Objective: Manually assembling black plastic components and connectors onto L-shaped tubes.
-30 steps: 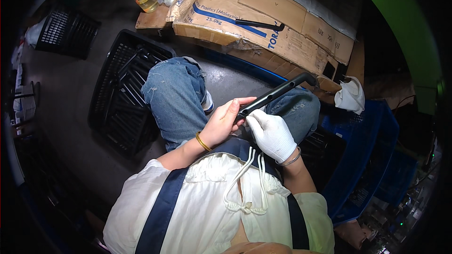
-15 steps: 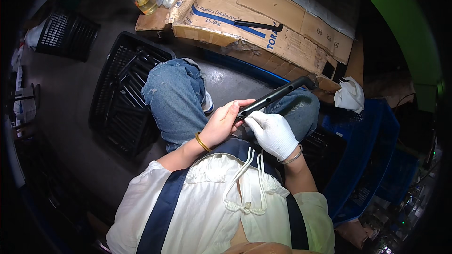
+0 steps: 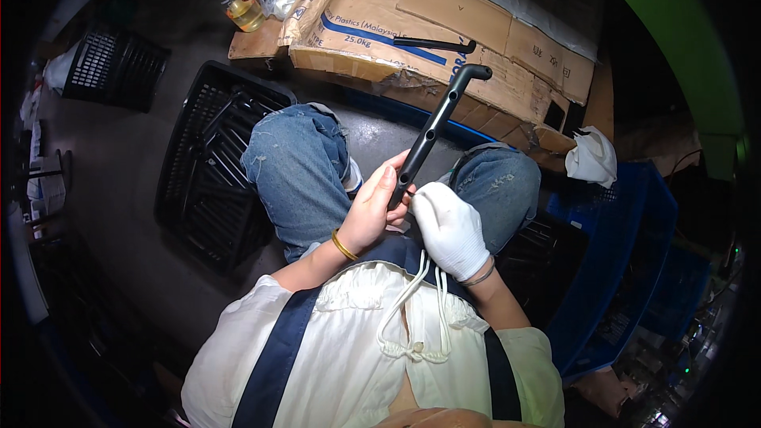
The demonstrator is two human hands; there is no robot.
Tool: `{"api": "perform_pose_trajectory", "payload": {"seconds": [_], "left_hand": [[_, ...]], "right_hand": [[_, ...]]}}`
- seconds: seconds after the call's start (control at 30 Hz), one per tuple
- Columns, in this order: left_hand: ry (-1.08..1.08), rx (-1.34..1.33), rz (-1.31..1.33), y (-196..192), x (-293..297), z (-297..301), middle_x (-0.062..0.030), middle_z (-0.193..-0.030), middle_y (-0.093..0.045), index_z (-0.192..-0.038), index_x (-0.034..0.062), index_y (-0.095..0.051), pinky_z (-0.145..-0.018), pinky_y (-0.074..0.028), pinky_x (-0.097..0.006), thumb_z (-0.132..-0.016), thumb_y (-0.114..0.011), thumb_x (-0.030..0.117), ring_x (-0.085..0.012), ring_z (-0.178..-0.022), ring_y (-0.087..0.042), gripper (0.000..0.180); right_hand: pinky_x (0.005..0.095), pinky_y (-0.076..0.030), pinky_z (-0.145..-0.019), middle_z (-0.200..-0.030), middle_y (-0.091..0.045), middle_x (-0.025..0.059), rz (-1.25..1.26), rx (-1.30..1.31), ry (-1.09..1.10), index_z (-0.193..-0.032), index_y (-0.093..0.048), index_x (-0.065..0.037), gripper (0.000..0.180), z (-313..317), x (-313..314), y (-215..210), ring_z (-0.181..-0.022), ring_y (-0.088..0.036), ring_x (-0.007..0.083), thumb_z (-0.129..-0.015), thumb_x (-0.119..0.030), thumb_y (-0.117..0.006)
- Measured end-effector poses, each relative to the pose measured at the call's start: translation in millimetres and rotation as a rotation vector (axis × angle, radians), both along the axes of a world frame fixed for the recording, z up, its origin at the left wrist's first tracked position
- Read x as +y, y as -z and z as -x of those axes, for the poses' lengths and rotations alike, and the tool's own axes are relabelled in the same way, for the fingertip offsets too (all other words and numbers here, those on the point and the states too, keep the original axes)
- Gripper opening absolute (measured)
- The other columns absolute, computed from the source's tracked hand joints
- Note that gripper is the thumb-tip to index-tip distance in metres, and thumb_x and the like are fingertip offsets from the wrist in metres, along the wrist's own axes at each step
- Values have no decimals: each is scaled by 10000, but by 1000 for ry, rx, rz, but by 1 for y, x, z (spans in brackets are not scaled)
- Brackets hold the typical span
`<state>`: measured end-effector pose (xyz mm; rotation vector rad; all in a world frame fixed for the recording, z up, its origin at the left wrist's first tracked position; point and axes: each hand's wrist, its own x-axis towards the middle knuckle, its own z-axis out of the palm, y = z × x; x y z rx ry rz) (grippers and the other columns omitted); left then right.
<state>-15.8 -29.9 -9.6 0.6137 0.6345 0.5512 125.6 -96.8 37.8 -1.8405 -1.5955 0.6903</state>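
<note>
My bare left hand is wrapped round the lower end of a black plastic handle-like bar. The bar has several round holes along its side and a bent far end; it slants up and away to the right. In a white knitted glove, my right hand is pinched closed beside the bar's near end, its fingertips close to my left fingers. Whatever those gloved fingertips hold, if anything, is hidden. Across the cardboard ahead lies a similar black bar.
Cardboard and a flattened sack cover the work surface ahead. A spray-type bottle with yellow liquid stands at its left. To the left, a black crate holds several black bars. Blue bins and a white cloth are on the right.
The bar has swung from pointing right to pointing more steeply away from me. My right hand has shifted slightly left and stays pinched near the bar's near end.
</note>
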Motion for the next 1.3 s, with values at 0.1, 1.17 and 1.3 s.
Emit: {"api": "perform_pose_trajectory", "payload": {"seconds": [0.1, 1.17, 1.3], "left_hand": [[1, -9, -77, 3, -1, 1, -33, -899, -509, -1477, 72, -327, -514, -334, -179, -1076, -298, 347, -25, -556, -347, 488], [-33, 37, -93, 1, 4, 6, -10, -869, -524, -1480, 76, -350, -460, -257, -179, -1081, -291, 303, -20, -517, -294, 463], [-12, 35, -122, -2, 5, 7, -10, -869, -515, -1480, 66, -345, -469, -271, -178, -1079, -289, 302, -21, -535, -304, 468]], "right_hand": [[395, -519, -571, -767, -616, 98, -17, -38, 28, -907, -616, -88, 126, 7, 3, 2, -646, -646, 323, -920, -209, -584], [385, -535, -516, -696, -642, 76, -51, -149, -51, -908, -614, -101, 149, 11, 8, 6, -566, -656, 279, -908, -246, -580], [384, -537, -519, -682, -645, 75, -58, -173, -67, -884, -611, -106, 156, 11, 9, 4, -562, -657, 275, -914, -254, -572]]}}
